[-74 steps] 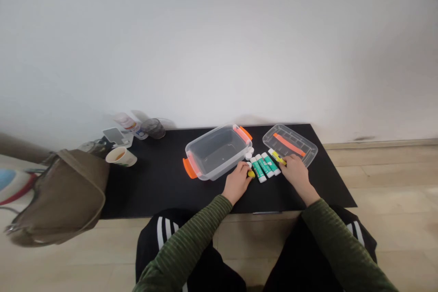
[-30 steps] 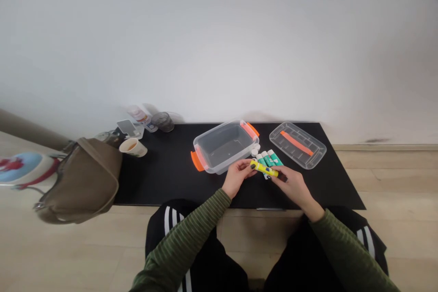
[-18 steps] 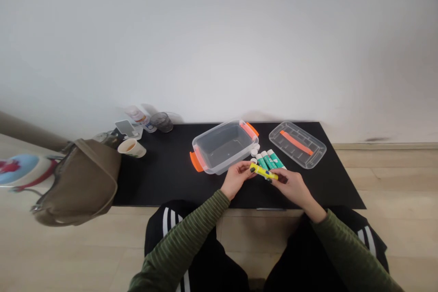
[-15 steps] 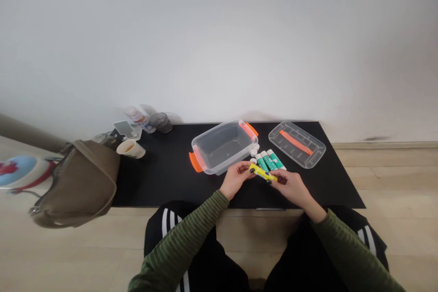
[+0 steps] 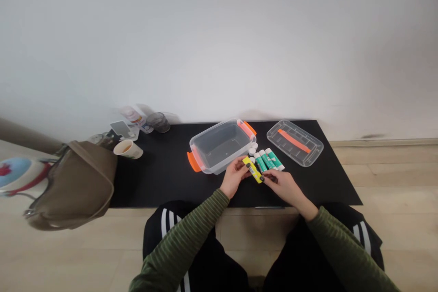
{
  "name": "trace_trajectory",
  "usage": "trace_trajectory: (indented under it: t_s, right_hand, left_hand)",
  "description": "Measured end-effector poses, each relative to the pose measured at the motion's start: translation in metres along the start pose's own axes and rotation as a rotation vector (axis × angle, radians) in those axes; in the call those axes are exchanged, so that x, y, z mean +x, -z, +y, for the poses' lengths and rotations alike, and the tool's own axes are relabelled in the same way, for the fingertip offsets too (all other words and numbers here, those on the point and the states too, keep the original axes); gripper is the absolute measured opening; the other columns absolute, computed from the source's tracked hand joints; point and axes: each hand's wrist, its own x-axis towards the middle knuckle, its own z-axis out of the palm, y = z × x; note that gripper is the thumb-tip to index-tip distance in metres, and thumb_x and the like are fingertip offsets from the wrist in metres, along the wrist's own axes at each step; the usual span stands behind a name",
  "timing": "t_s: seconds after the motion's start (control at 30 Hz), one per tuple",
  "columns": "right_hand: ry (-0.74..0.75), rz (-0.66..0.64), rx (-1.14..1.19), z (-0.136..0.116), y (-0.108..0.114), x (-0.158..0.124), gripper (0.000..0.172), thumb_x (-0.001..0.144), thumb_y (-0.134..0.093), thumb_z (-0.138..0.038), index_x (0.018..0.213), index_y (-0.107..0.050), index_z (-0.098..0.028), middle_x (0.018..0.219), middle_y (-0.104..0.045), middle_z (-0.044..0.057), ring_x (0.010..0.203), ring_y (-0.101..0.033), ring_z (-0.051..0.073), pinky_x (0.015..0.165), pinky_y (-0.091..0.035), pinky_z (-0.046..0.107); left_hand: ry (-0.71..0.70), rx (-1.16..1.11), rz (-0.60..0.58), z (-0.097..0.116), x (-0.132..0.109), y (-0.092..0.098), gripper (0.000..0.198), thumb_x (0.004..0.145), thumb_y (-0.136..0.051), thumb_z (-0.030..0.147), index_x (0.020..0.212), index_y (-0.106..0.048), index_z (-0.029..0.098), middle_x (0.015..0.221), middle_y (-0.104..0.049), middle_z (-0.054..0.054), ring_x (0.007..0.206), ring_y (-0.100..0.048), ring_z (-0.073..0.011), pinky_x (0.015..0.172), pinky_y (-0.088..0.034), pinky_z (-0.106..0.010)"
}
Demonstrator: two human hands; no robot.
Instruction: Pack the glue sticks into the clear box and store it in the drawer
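A yellow glue stick is held over the black table between both hands. My right hand pinches its near end, and my left hand has fingers closed round its far end. Just behind lie three green and white glue sticks side by side, with small white caps at their far ends. A clear plastic box with orange handles stands open just left of them, nothing visible inside. Its clear lid with an orange strip lies to the right.
A brown bag hangs over the table's left end. Near it stand a paper cup with drink, a phone, a bottle on its side and a dark glass. The wall runs behind the table; wooden floor lies around.
Both hands lifted from the table, the yellow glue stick came up between them, and it has now swung so its far end points toward the box.
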Motion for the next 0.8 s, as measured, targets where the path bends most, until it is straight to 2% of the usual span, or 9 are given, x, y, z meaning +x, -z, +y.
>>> trace_trajectory:
  t_s: [0.07, 0.17, 0.27, 0.37, 0.57, 0.8]
  right_hand:
    - [-0.003, 0.038, -0.072, 0.001, 0.004, 0.0, 0.022, 0.087, -0.057, -0.036, 0.098, -0.071, -0.023, 0.087, -0.076, 0.004, 0.073, -0.069, 0.018, 0.068, -0.052, 0.029]
    - [0.002, 0.1, -0.165, 0.004, 0.011, 0.001, 0.022, 0.088, -0.054, -0.034, 0.096, -0.072, -0.023, 0.086, -0.075, 0.003, 0.073, -0.068, 0.018, 0.069, -0.05, 0.029]
    - [0.004, 0.17, -0.221, 0.011, 0.016, 0.003, 0.023, 0.088, -0.052, -0.031, 0.096, -0.072, -0.023, 0.087, -0.075, 0.004, 0.075, -0.068, 0.018, 0.07, -0.05, 0.029]
    - [-0.018, 0.245, -0.258, 0.017, 0.021, 0.006, 0.023, 0.087, -0.051, -0.03, 0.096, -0.071, -0.023, 0.088, -0.074, 0.004, 0.076, -0.068, 0.019, 0.07, -0.049, 0.029]
    - [-0.052, 0.316, -0.341, 0.022, 0.027, 0.011, 0.022, 0.087, -0.051, -0.028, 0.096, -0.069, -0.022, 0.091, -0.072, 0.003, 0.078, -0.066, 0.018, 0.07, -0.047, 0.029]
    - [-0.064, 0.299, -0.447, 0.032, 0.025, 0.017, 0.02, 0.087, -0.05, -0.024, 0.095, -0.068, -0.022, 0.094, -0.069, 0.005, 0.09, -0.062, 0.02, 0.075, -0.046, 0.03]
  left_hand:
    - [-0.077, 0.151, 0.048, -0.001, 0.005, 0.005, 0.046, 0.075, -0.076, 0.036, 0.115, -0.062, 0.018, 0.105, -0.069, -0.008, 0.093, -0.065, -0.0195, 0.087, -0.053, -0.037]
    - [-0.198, 0.524, 0.116, -0.002, 0.01, 0.012, 0.042, 0.077, -0.07, 0.03, 0.117, -0.064, 0.017, 0.095, -0.069, -0.006, 0.08, -0.063, -0.0168, 0.082, -0.052, -0.033]
    - [-0.229, 0.862, 0.131, -0.003, 0.012, 0.016, 0.044, 0.078, -0.065, 0.025, 0.122, -0.062, 0.018, 0.09, -0.069, -0.004, 0.073, -0.062, -0.0161, 0.078, -0.051, -0.033]
    - [-0.234, 1.092, 0.122, -0.005, 0.013, 0.017, 0.045, 0.079, -0.062, 0.023, 0.124, -0.06, 0.018, 0.09, -0.07, -0.005, 0.077, -0.064, -0.0185, 0.081, -0.05, -0.034]
    - [-0.224, 1.412, 0.123, -0.005, 0.018, 0.018, 0.036, 0.085, -0.058, 0.028, 0.119, -0.06, 0.018, 0.104, -0.07, -0.011, 0.096, -0.066, -0.0264, 0.085, -0.047, -0.036]
    - [-0.227, 1.643, 0.122, -0.008, 0.021, 0.016, 0.035, 0.091, -0.051, 0.028, 0.124, -0.056, 0.016, 0.119, -0.064, -0.014, 0.101, -0.064, -0.0256, 0.08, -0.048, -0.033]
